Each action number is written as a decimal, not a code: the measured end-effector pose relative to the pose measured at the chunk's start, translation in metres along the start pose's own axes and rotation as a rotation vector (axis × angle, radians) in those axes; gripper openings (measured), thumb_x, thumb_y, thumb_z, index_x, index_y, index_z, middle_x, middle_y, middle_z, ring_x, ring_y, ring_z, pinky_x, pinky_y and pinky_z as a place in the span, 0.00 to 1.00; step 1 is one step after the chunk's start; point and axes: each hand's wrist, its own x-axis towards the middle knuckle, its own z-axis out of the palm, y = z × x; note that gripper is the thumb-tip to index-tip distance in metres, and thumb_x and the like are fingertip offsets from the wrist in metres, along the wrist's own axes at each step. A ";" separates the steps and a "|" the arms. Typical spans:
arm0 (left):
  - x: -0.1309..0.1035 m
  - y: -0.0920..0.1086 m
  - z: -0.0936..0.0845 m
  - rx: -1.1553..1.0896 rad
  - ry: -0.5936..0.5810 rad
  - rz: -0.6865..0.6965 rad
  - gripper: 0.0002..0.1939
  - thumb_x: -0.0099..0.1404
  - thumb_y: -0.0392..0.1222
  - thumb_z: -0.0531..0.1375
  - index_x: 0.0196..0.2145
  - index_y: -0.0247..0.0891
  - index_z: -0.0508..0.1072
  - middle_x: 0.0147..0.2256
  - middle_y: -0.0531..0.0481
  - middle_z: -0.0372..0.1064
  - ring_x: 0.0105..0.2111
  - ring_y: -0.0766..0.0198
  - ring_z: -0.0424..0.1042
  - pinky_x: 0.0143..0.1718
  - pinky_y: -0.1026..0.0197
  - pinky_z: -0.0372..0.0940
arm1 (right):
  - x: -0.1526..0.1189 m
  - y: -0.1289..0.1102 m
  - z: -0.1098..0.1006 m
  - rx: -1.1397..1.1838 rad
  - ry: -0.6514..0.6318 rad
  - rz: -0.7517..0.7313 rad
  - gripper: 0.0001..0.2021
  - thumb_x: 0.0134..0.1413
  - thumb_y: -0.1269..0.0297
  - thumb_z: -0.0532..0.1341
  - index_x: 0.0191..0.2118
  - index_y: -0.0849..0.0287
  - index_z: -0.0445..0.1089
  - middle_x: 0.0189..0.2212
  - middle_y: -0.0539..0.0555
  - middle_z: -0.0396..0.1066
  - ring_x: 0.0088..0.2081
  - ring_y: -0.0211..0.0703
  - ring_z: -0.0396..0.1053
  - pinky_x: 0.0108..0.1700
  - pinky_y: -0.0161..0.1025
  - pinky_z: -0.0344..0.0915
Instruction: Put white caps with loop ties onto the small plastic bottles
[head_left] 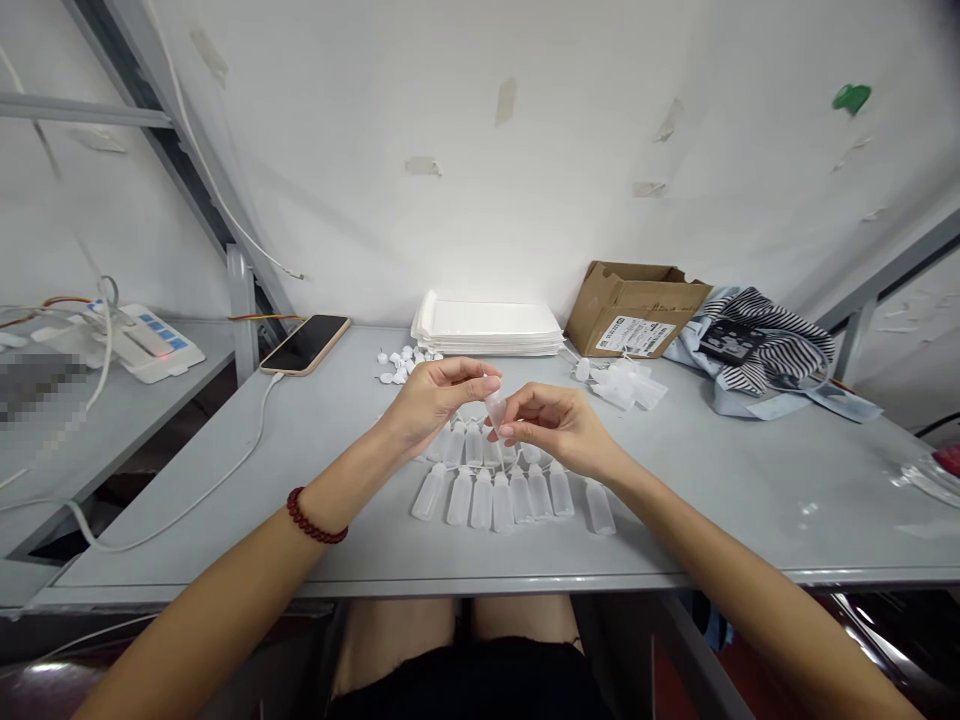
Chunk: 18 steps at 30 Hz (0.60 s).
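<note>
A small translucent plastic bottle (496, 408) is held above the table between my two hands. The closed fingers of my left hand (442, 398) grip its upper end. At its lower end, my right hand (551, 425) pinches with thumb and fingers; what exactly they cover there is hidden. Beneath the hands lie several similar bottles (481, 500) in two rows, with white cords at their necks. One more bottle (599, 507) lies apart on the right. Small white caps (405, 362) are heaped behind my left hand.
At the back stand a stack of white envelopes (487, 325) and an open cardboard box (634, 305). Clear plastic pieces (626, 382) lie before the box, striped cloth (765, 345) to its right. A phone (307, 343) with a white cable (255, 440) is at left.
</note>
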 end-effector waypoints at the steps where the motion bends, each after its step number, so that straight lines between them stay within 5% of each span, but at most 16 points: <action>1: 0.001 0.000 -0.001 -0.003 0.006 -0.003 0.06 0.53 0.40 0.68 0.30 0.38 0.79 0.30 0.52 0.72 0.33 0.67 0.68 0.39 0.61 0.62 | 0.000 0.000 0.000 0.016 -0.013 0.011 0.05 0.49 0.68 0.66 0.29 0.60 0.69 0.25 0.48 0.70 0.31 0.39 0.73 0.33 0.39 0.68; 7: 0.002 0.005 -0.013 -0.038 -0.152 -0.093 0.19 0.54 0.36 0.68 0.45 0.39 0.73 0.37 0.49 0.75 0.35 0.64 0.72 0.41 0.59 0.63 | 0.000 0.003 0.000 0.081 -0.067 0.067 0.09 0.49 0.66 0.67 0.29 0.59 0.65 0.24 0.49 0.71 0.29 0.40 0.73 0.31 0.38 0.69; 10: 0.001 0.010 -0.015 -0.016 -0.221 -0.122 0.22 0.56 0.37 0.66 0.49 0.38 0.70 0.42 0.45 0.74 0.38 0.62 0.72 0.43 0.57 0.64 | 0.000 0.008 0.001 -0.071 -0.053 0.022 0.08 0.52 0.64 0.65 0.30 0.58 0.64 0.25 0.50 0.70 0.29 0.39 0.72 0.30 0.38 0.69; 13: 0.000 0.011 -0.009 0.187 -0.094 -0.031 0.17 0.56 0.44 0.66 0.43 0.37 0.74 0.40 0.47 0.73 0.38 0.63 0.71 0.41 0.60 0.64 | 0.000 0.016 -0.001 -0.463 0.028 -0.207 0.06 0.54 0.65 0.62 0.30 0.57 0.63 0.27 0.51 0.69 0.28 0.38 0.69 0.30 0.37 0.68; 18: -0.001 0.006 0.001 0.634 0.041 0.099 0.14 0.57 0.49 0.64 0.24 0.35 0.72 0.20 0.56 0.65 0.20 0.71 0.61 0.23 0.67 0.56 | 0.001 0.026 -0.003 -0.917 0.122 -0.466 0.05 0.59 0.68 0.56 0.32 0.56 0.60 0.28 0.52 0.68 0.26 0.38 0.66 0.27 0.35 0.64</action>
